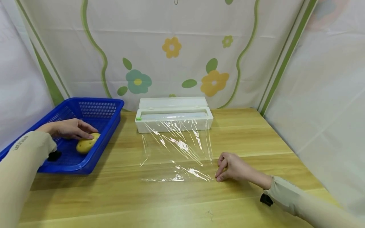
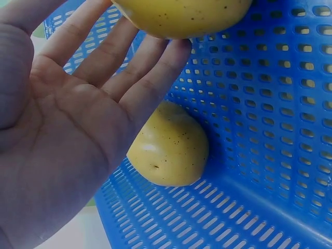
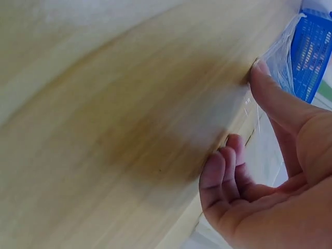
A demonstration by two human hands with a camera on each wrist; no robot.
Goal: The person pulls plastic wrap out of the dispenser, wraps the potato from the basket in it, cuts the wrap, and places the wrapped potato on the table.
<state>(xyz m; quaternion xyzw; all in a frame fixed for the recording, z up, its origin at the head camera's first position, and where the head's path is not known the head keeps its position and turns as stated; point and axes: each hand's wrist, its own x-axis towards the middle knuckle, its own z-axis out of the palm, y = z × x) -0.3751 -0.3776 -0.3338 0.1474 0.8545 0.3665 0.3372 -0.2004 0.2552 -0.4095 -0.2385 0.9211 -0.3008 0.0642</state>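
Observation:
My left hand (image 1: 69, 128) reaches into the blue plastic basket (image 1: 114, 118) and holds a yellow potato (image 1: 86, 145) between thumb and fingers. In the left wrist view, the fingertips meet this potato (image 2: 187, 15), and a second potato (image 2: 168, 145) lies below. Near the table's middle right, my right hand (image 1: 233, 167) pinches the near right corner of a clear plastic wrap sheet (image 1: 182, 158). That sheet stretches over the tabletop from a white wrap dispenser (image 1: 174, 126) whose lid stands up. In the right wrist view, the thumb (image 3: 280, 98) is low against the table.
The wooden table (image 1: 137, 202) carries the basket at its left and the dispenser at its back. A green slider (image 1: 138, 119) sits at the dispenser's left end. Behind hangs a white floral curtain (image 1: 188, 57), with pale fabric walls at both sides.

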